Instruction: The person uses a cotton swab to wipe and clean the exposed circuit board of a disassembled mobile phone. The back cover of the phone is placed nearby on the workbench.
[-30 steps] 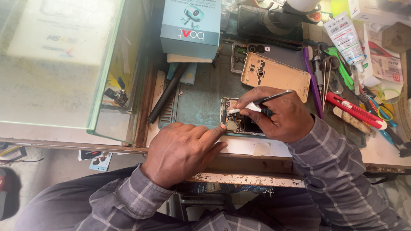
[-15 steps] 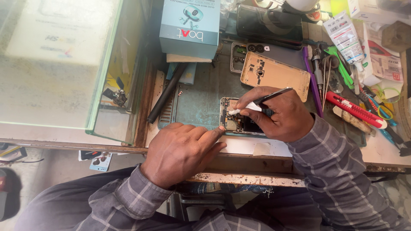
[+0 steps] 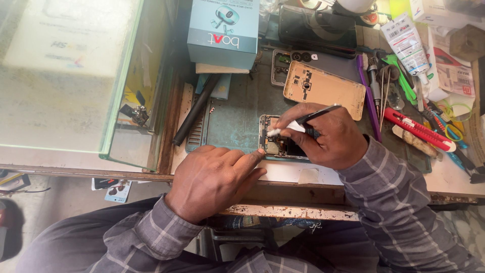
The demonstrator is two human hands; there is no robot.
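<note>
Teal box (image 3: 223, 31), gold back cover (image 3: 323, 90), red utility knife (image 3: 418, 129), glass case (image 3: 65, 76)

Opened phone (image 3: 277, 143) flat on mat, tweezers (image 3: 316, 114) above

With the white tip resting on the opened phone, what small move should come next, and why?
Probably a short wipe across the board: the right hand holds the white-tipped tool on the opened phone, while the left hand steadies its edge.
</note>
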